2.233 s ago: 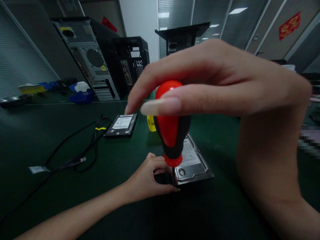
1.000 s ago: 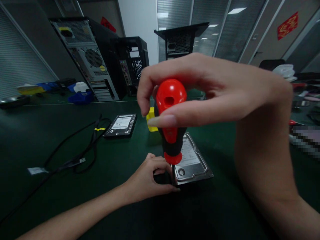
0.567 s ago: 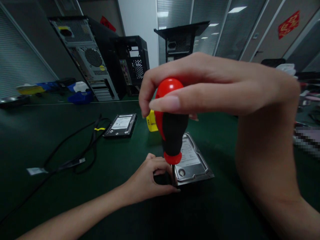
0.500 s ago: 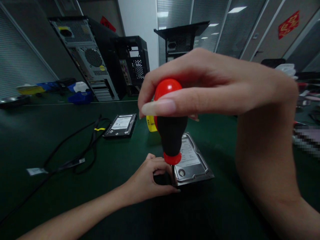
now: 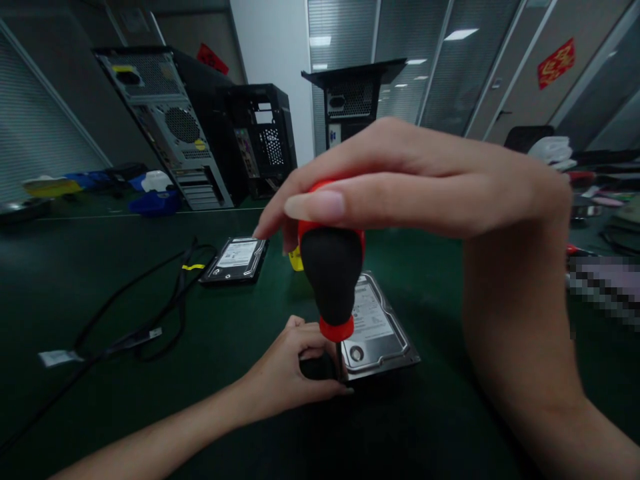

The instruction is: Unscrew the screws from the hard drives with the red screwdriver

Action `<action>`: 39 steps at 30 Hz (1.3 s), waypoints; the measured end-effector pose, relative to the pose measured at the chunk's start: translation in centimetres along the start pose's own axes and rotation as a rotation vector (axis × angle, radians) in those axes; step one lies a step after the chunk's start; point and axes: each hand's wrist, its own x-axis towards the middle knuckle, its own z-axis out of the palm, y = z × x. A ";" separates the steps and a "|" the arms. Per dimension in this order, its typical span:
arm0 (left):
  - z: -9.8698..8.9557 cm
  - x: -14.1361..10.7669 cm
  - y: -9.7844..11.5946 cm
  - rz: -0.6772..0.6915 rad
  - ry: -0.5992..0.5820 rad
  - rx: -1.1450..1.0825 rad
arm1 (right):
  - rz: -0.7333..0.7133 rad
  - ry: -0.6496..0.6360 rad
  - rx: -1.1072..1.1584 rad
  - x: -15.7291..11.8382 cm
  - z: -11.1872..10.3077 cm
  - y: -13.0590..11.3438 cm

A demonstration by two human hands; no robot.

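Note:
My right hand (image 5: 395, 183) grips a screwdriver (image 5: 333, 277) with a red and black handle, held upright with its shaft pointing down. The shaft meets the near left corner of a silver hard drive (image 5: 383, 357) lying flat, label up; the very tip is hidden by my fingers. Curled around that same corner, my left hand (image 5: 293, 370) has its thumb on the near edge and its fingers on the left side. Behind the screwdriver, partly covered, is a small yellow object (image 5: 296, 259).
A second hard drive (image 5: 235, 261) lies beyond, left of a black cable (image 5: 183, 293) with a USB plug. Computer towers (image 5: 185, 127) stand at the back, along with a blue tray (image 5: 155, 203). Assorted tools (image 5: 583, 252) lie at the right edge of the green table (image 5: 240, 440).
My right hand's fingers have shifted over the top of the handle, with the index finger now stretched farther left. The whole view has shifted slightly. My left hand stays at the drive's corner.

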 end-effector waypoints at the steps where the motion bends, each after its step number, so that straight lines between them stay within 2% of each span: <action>1: 0.0 0.0 0.0 0.006 0.000 0.002 | -0.013 -0.005 -0.003 0.0 0.0 -0.1; 6: -0.1 0.1 -0.2 0.021 -0.003 0.033 | -0.113 0.047 0.015 0.2 0.0 -0.1; 13: -0.2 0.2 -0.2 0.008 -0.006 0.071 | -0.064 0.012 -0.046 0.1 0.1 0.1; 22: -0.3 0.1 0.0 0.011 0.022 0.069 | -0.086 0.030 0.030 -0.1 0.3 0.0; 30: -0.1 -0.1 -0.3 -0.006 0.045 0.070 | -0.075 -0.054 0.116 -0.1 0.0 0.2; 36: -0.2 0.0 -0.1 0.043 0.031 0.093 | -0.009 -0.035 0.068 -0.2 -0.1 0.1; 39: -0.2 -0.1 -0.1 0.062 0.033 0.107 | -0.022 0.021 0.011 -0.1 0.1 0.3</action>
